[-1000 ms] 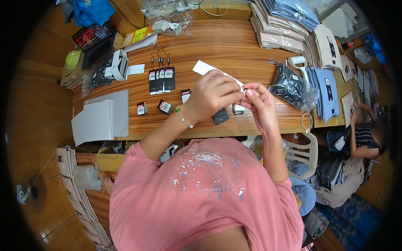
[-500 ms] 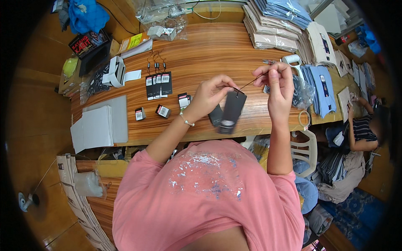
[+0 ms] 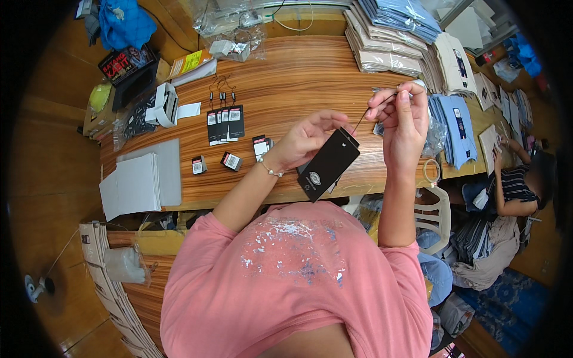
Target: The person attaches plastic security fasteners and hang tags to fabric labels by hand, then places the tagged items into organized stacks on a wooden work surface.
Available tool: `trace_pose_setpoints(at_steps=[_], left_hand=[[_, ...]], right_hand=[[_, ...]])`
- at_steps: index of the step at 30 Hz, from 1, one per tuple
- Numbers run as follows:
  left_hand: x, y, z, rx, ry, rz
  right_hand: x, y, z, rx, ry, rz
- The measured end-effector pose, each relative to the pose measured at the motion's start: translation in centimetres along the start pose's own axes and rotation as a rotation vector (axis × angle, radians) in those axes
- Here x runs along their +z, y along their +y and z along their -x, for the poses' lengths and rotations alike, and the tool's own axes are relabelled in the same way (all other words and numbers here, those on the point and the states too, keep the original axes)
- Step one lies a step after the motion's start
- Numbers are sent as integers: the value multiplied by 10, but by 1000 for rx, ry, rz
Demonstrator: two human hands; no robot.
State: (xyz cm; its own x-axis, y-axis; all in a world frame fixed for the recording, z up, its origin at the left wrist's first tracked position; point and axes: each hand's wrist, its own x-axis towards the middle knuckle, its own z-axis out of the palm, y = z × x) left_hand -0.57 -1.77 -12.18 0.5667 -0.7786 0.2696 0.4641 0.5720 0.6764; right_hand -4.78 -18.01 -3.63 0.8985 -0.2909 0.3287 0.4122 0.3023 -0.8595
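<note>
Left hand (image 3: 307, 138) pinches one black hang tag (image 3: 328, 164) at top corner, tilted above worktop (image 3: 298, 71) edge, hole end up; right hand (image 3: 401, 116) fingers closed on one thin cord (image 3: 364, 116), held taut from hole. Strung tags (image 3: 222, 123) lie together on worktop, about four; two small loose tags (image 3: 215, 162) nearby

Black rectangular hang tag (image 3: 329, 164) in left hand (image 3: 304, 140); row of black-white tags (image 3: 222, 123) mid-table; clear bags (image 3: 230, 24), possibly packaging, at far edge.
</note>
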Motion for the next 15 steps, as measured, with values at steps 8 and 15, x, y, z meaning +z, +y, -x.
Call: trace_pose_setpoints(at_steps=[8, 15], left_hand=[[-4, -11, 5, 30, -30, -45], [17, -1, 1, 80, 139, -17]], right_hand=[[4, -1, 9, -83, 31, -157], [4, 1, 14, -88, 15, -167]])
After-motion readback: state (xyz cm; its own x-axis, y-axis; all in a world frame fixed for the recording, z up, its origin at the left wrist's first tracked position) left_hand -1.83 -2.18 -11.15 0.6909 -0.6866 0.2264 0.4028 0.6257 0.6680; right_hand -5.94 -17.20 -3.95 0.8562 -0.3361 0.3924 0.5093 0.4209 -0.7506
